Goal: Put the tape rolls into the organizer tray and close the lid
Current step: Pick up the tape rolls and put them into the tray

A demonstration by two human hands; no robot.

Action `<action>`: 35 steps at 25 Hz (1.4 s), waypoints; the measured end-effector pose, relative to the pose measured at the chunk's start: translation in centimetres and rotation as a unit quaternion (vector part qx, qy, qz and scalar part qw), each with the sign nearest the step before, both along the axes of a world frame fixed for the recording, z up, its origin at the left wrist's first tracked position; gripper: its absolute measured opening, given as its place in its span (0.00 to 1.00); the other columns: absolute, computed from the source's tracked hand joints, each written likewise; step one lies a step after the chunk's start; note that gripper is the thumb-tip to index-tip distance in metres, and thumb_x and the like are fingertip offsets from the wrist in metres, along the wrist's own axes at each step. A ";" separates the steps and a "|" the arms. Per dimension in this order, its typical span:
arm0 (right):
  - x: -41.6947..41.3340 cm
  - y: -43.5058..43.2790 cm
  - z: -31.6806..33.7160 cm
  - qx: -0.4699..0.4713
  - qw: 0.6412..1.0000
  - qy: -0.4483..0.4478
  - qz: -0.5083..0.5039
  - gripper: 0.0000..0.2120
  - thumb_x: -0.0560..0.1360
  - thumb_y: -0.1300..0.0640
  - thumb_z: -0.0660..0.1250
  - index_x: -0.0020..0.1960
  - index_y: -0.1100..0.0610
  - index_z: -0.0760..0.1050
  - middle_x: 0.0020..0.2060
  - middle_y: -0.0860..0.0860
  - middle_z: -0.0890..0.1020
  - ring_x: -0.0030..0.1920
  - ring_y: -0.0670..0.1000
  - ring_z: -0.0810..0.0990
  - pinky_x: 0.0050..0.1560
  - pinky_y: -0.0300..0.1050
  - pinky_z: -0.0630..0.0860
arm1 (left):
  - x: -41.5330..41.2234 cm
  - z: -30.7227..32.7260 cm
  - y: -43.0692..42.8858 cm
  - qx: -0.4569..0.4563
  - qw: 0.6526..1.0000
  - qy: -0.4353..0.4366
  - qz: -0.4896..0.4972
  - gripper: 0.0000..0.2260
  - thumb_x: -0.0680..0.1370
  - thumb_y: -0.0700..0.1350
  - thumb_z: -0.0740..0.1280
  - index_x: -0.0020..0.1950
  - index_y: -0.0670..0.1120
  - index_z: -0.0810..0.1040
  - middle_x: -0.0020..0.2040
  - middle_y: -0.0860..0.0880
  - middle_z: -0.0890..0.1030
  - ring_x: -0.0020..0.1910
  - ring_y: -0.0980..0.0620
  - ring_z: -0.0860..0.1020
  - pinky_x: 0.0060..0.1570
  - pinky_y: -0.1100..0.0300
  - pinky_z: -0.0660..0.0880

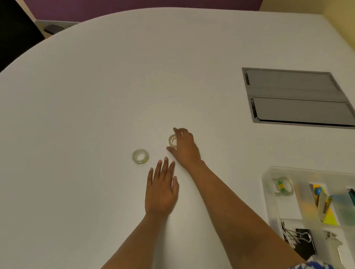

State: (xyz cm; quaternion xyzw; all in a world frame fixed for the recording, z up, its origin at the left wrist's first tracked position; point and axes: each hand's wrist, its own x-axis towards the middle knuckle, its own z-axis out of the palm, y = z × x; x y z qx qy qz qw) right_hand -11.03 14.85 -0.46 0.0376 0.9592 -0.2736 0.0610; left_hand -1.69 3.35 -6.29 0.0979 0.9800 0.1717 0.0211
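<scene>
From the head camera, a wide white table [107, 86] fills the view, with both bare forearms reaching out over it from the bottom edge. The right hand [184, 146] is stretched farthest forward, its fingers curled down around a clear tape roll [172, 140] that stands near the middle of the table; the thumb sits at the near side of the roll and the fingertips [177, 131] arch over the far side, so the hand seems to be gripping it, though whether the roll has left the surface cannot be told. The left hand [162, 190] lies flat and palm down just behind, fingers straight and slightly spread, holding nothing. A second clear tape roll [140, 156] lies flat on the table just ahead and to the left of the left hand's fingertips, apart from them. At the lower right stands the translucent organizer tray [268, 191], its lid up or off; a third tape roll [283, 186] with a green and yellow core stands on edge in the tray's far left compartment. Other compartments hold black binder clips [303, 239] and small coloured items, blurred. Beyond the tray, a grey hatch panel [295, 98] is set into the tabletop.
</scene>
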 end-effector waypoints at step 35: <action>22.0 19.8 4.7 -0.029 0.965 0.050 -0.255 0.22 0.71 0.66 0.72 0.63 0.63 0.72 0.63 0.62 0.70 0.62 0.61 0.72 0.59 0.46 0.72 | 10.1 3.5 2.7 -0.032 0.992 -0.116 0.027 0.23 0.83 0.49 0.45 0.78 0.47 0.42 0.79 0.46 0.41 0.78 0.49 0.41 0.77 0.50 0.41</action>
